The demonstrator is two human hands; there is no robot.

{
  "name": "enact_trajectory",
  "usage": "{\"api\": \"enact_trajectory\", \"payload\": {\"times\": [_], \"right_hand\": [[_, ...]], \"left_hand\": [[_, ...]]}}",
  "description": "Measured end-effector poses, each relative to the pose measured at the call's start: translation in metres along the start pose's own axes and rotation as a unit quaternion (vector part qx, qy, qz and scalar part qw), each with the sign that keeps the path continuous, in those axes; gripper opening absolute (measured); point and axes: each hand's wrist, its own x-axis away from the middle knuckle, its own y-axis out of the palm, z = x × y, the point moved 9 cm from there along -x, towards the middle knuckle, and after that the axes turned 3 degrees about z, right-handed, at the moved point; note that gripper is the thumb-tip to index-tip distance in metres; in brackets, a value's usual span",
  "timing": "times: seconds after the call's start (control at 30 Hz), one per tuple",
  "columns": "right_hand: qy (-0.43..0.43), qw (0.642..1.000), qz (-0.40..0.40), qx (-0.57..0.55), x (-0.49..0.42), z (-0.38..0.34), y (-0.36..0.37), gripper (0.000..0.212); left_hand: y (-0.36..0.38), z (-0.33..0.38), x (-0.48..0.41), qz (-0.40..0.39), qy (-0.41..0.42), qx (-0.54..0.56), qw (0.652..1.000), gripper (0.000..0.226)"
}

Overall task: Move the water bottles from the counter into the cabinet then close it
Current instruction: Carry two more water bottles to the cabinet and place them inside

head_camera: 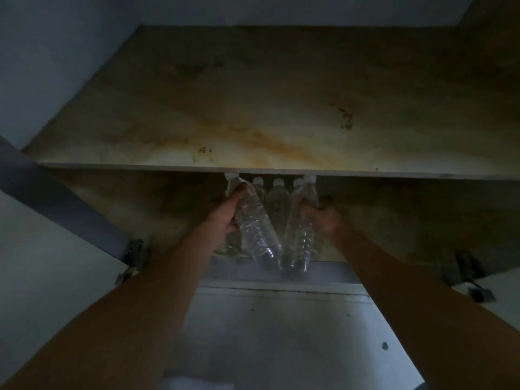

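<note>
Gripping the left bottle point(256, 230) with my left hand point(223, 213), right bottle point(298, 232) with my right hand point(325, 219). Fingers point(237, 192) curl round both.

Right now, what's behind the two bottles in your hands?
At least three more water bottles stand in the cabinet, white caps showing. The held bottles cover their lower parts, so others may hide.

The shelf point(253, 108) is mottled beige-yellow, crossed by an orange-brown streak and flecked with dark specks. Below the shelf, the left bottle point(257, 235) and right bottle point(298, 235) are clear, ribbed, with white caps point(309, 178); the back bottles point(278, 198) match. Left of the shelf, the door point(56, 198) is grey-blue. The hinge point(133, 253) under the shelf's left end is dark metal.
</note>
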Motion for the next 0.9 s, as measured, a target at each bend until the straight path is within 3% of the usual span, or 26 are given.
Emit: {"api": "enact_trajectory", "payload": {"times": [0.07,0.1,0.23,0.33,0.47,0.53,0.6,0.63,0.7,0.9], "right_hand": [[-0.007,1.000,0.007,-0.007,0.001,-0.001,0.003,0.060],[-0.011,1.000,0.007,-0.010,0.000,-0.001,0.007,0.057],[-0.032,0.999,0.023,-0.017,0.004,-0.003,0.013,0.033],[-0.052,0.999,0.014,0.001,0.014,-0.013,0.018,0.010],[-0.058,0.998,0.035,0.003,0.016,-0.003,0.017,0.025],[-0.051,0.998,0.020,-0.008,0.019,0.003,0.019,0.023],[-0.042,0.999,-0.011,-0.010,0.026,0.002,0.021,0.010],[-0.042,0.999,-0.020,-0.011,0.028,0.004,0.022,0.016],[-0.040,0.999,-0.029,0.002,0.028,0.007,0.022,0.033],[-0.090,0.996,-0.007,0.009,0.027,-0.010,0.026,0.030]], "left_hand": [[-0.006,-0.007,-0.015,0.043,-0.006,-0.005,0.999,0.145],[-0.008,-0.007,-0.020,0.061,0.004,-0.018,0.998,0.141],[-0.002,0.012,-0.004,0.096,0.061,-0.130,0.985,0.114],[0.020,0.019,0.005,0.065,0.115,-0.200,0.971,0.066],[0.034,0.012,0.009,0.020,0.149,-0.259,0.954,0.057],[0.028,0.000,0.011,0.007,0.122,-0.279,0.952,0.057],[0.022,-0.010,0.016,-0.013,0.099,-0.289,0.952,0.032],[0.021,-0.013,0.020,-0.017,0.101,-0.302,0.948,0.026],[0.023,-0.020,0.021,-0.038,0.104,-0.319,0.941,0.034],[0.018,-0.018,0.011,-0.022,0.112,-0.295,0.949,0.027]]}}
